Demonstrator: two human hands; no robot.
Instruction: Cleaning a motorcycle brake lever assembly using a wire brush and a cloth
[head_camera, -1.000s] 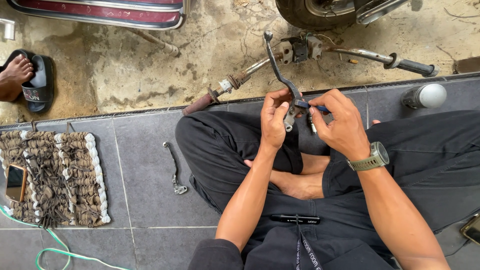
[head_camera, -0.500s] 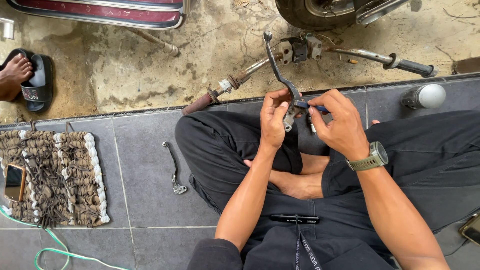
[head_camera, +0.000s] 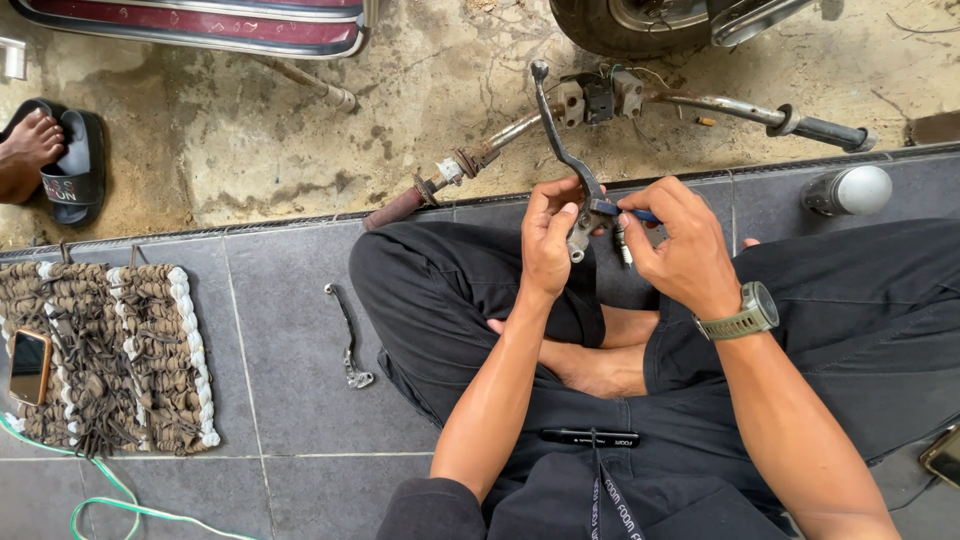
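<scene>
My left hand (head_camera: 548, 240) has a closed grip on the black brake lever (head_camera: 560, 140); my right hand (head_camera: 680, 245) pinches a blue-handled tool (head_camera: 622, 211) against it.

Woven mat (head_camera: 110, 350), phone (head_camera: 28, 367), perhaps a spanner (head_camera: 349, 335)

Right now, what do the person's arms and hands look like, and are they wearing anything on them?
Both arms are bare from the dark rolled sleeves down. The left hand wears nothing. The right hand has a grey-green wristwatch on its wrist. No gloves, no rings that I can see.
</scene>
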